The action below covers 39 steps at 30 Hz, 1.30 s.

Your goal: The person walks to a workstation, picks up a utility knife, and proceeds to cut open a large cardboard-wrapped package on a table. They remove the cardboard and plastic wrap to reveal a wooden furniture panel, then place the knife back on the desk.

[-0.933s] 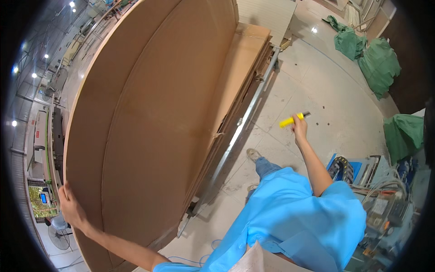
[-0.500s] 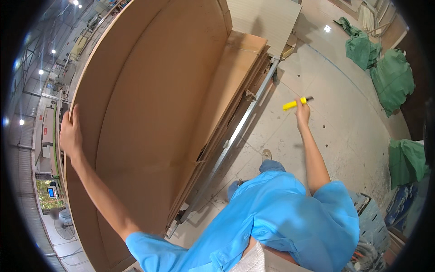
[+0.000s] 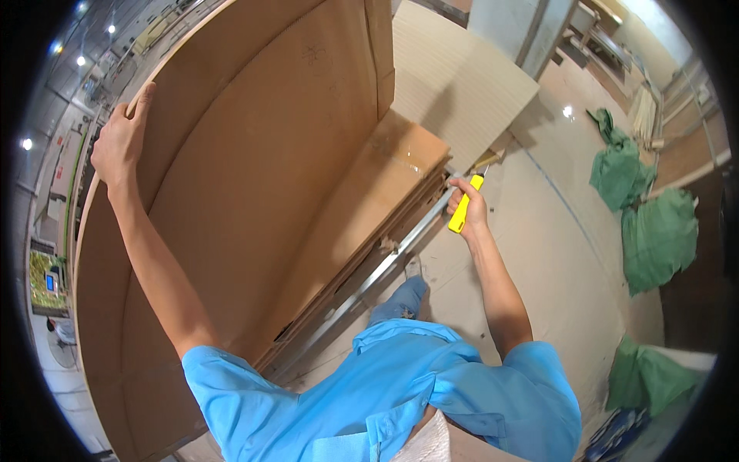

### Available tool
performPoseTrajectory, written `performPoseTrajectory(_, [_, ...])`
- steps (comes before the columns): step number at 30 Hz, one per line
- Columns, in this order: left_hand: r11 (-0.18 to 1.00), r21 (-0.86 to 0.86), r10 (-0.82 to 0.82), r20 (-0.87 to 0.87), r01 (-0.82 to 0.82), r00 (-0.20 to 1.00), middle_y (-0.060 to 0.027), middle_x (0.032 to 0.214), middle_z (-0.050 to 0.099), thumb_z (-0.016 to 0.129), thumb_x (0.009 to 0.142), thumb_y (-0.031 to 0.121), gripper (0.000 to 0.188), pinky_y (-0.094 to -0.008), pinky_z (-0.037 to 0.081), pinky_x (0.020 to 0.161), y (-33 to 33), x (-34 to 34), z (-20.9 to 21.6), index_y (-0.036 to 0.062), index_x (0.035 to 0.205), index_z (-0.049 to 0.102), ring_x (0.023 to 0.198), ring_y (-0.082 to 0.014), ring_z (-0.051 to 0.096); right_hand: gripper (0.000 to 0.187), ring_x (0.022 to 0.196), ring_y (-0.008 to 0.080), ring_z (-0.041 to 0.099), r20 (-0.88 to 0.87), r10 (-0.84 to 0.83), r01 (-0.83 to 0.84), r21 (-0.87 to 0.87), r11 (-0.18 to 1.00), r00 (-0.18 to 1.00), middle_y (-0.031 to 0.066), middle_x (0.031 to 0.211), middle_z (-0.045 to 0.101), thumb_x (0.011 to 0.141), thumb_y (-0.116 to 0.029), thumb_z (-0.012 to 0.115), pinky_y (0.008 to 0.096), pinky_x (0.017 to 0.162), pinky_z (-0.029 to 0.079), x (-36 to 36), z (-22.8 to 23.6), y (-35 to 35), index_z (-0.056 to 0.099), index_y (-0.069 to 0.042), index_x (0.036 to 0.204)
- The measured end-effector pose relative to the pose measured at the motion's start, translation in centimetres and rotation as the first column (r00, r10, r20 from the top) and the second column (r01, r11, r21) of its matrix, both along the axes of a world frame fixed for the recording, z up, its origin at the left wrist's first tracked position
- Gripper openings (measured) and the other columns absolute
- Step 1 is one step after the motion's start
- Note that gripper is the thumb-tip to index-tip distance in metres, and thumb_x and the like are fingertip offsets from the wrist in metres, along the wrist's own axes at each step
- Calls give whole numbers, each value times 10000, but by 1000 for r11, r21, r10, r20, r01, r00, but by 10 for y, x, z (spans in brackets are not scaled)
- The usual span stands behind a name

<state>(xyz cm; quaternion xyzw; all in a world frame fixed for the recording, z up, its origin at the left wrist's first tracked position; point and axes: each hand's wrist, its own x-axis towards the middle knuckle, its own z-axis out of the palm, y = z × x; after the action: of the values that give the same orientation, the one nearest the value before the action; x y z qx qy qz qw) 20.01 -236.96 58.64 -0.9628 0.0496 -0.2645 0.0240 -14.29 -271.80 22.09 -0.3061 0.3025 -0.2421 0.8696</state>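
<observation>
1. Through the head camera I see the left hand at the far left edge of the big brown cardboard. Its fingers are curled over the rim, with the thumb on the inner face: a partly closed grip on that edge.
2. The right hand is closed around the handle of a yellow knife. The tip points away from the body; I can't tell how much blade is out.
3. The cardboard fills the left half of my view, creased along its outer side. Beside its right side lies a brown stack with ragged edges, and a metal rail runs along that stack.
4. The knife is near the far end of the rail, close to the stack's corner; I can't tell whether the hand touches either. Beyond the corner is a pale sheet, and green sacks sit well off to the right.
5. I judge the step in hand to be steadying the cardboard on the left while carrying the knife on the right.
6. To my mind, the next move calls for a firm left grip and a blade kept clear of the legs.
</observation>
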Motion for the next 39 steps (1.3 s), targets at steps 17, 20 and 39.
performPoseTrajectory(17, [966,-177,249,422,-190,872,-72,838,703,415,891,692,600,-366,491,778,-24,-90,-28,195,1019,727,884,-290,662,519,926,128,561,204,90,126,-839,529,975,37,965,623,945,-391,622,274,800,448,394,208,-349,538,1,1275])
performPoseTrajectory(20, [940,-260,312,389,-221,867,-76,793,691,460,913,604,512,-322,492,740,-23,-130,-34,178,1009,728,825,-234,672,459,1035,173,585,377,314,162,-824,543,871,44,1162,603,998,-446,484,337,904,475,417,212,-383,517,-90,1286])
performPoseTrajectory(39, [958,-288,153,500,-3,853,-124,803,666,436,928,432,476,-285,477,721,-5,-253,-32,41,985,700,745,-169,614,597,1304,363,428,480,274,85,-602,794,834,152,1426,431,929,-434,483,557,1051,383,273,239,-392,413,-88,1411])
